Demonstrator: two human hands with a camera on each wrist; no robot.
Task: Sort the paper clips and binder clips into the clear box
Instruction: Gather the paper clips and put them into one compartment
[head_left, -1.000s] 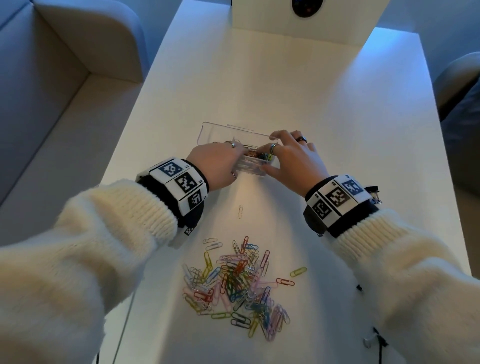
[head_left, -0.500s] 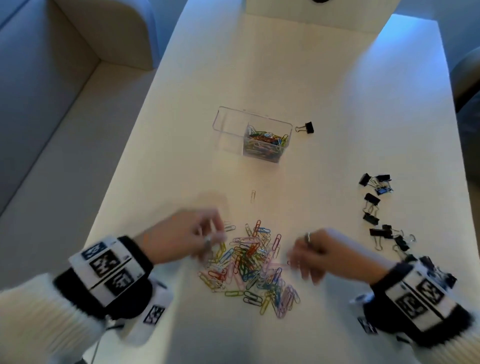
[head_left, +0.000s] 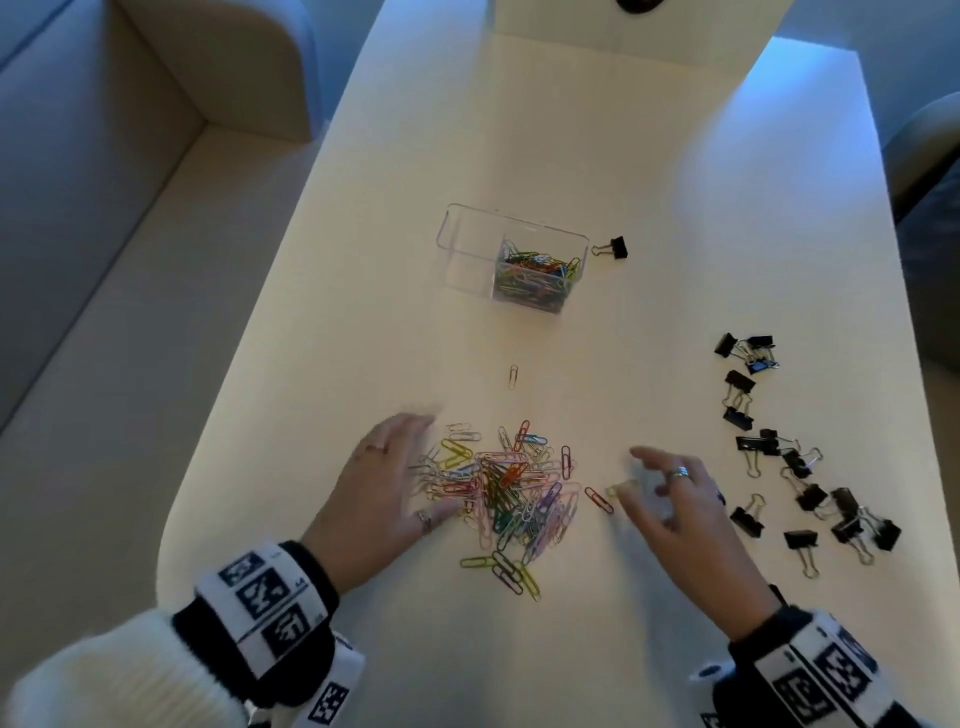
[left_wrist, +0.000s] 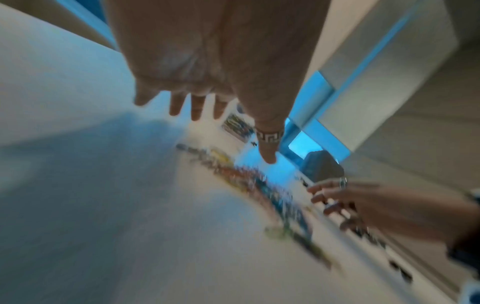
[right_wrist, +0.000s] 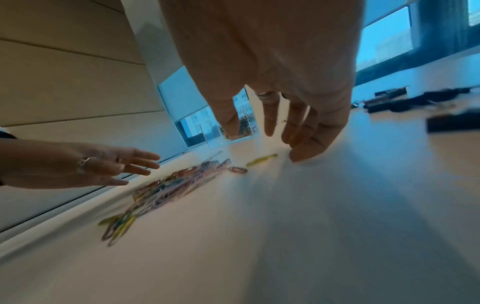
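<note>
- Both hands have come back from the clear box (head_left: 514, 254) to flank the paper clips (head_left: 506, 488) on the table (head_left: 649, 156): left hand (head_left: 379, 493) flat and empty, right hand (head_left: 675, 499) spread, holding nothing.
- Gathering step; next, I judge, scoop a bunch.
- Binder clips (head_left: 795, 457) lie unsorted at right.
- Box's right compartment holds clips, left is bare.

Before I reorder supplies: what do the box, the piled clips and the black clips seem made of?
Clear box: see-through and glossy, probably hard plastic. Paper clips: thin bent wire in many colours, likely coated metal. Binder clips: matte black bodies with silvery wire handles, apparently metal.
</note>
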